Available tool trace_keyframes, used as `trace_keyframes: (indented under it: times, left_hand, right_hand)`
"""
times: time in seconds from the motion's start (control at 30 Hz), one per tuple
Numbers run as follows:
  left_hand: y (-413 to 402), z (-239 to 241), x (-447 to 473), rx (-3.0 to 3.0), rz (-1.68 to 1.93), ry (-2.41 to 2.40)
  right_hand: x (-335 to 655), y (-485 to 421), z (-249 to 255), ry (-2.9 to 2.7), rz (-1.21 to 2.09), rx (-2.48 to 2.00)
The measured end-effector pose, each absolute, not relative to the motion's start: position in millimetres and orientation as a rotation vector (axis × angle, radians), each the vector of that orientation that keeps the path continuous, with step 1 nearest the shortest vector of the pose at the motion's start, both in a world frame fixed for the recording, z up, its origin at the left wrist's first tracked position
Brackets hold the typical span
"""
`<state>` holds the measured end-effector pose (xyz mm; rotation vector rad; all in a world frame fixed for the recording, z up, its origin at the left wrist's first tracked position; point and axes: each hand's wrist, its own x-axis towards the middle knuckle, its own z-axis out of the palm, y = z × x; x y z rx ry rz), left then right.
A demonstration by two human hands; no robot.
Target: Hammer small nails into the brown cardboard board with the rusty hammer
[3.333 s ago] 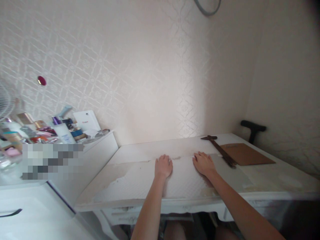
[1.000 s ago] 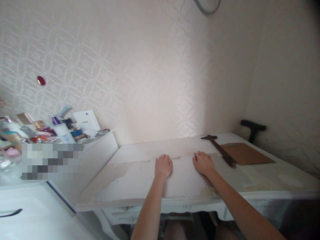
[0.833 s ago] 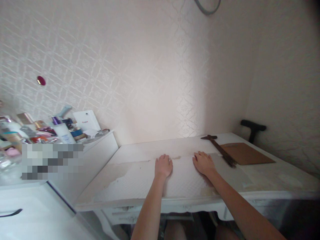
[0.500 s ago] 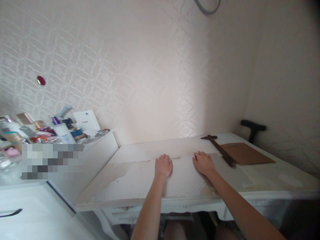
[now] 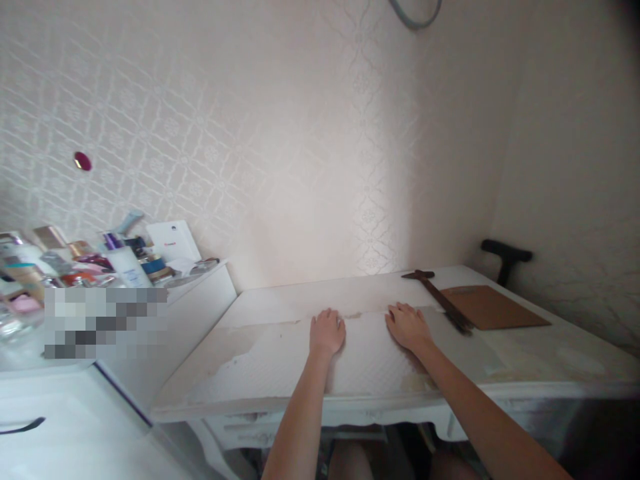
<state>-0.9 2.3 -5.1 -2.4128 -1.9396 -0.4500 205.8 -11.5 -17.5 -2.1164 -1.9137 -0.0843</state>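
Observation:
My left hand lies palm down on the worn white desk, its fingers stretched forward. To its right my right hand rests palm down as well, fingers spread, with nothing held. Nearest to the right hand is a hammer with a dark head and a long brown handle, lying slantwise. A brown clipboard lies just right of the hammer, close beside its handle. Both hands are apart from these things.
A white cabinet adjoins the desk on the left, crowded with bottles, jars and a white box. A black T-shaped handle stands behind the desk's right edge. The patterned wall rises behind the desk.

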Motion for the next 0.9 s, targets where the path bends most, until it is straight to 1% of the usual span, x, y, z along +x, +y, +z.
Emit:
trace_keyframes:
  times: [0.9]
  left_hand:
    - [2.6, -5.4, -1.1, -2.411, -0.463, -1.922]
  right_hand:
    - [206.2, -10.5, -19.8, -1.909, -0.073, -2.120]
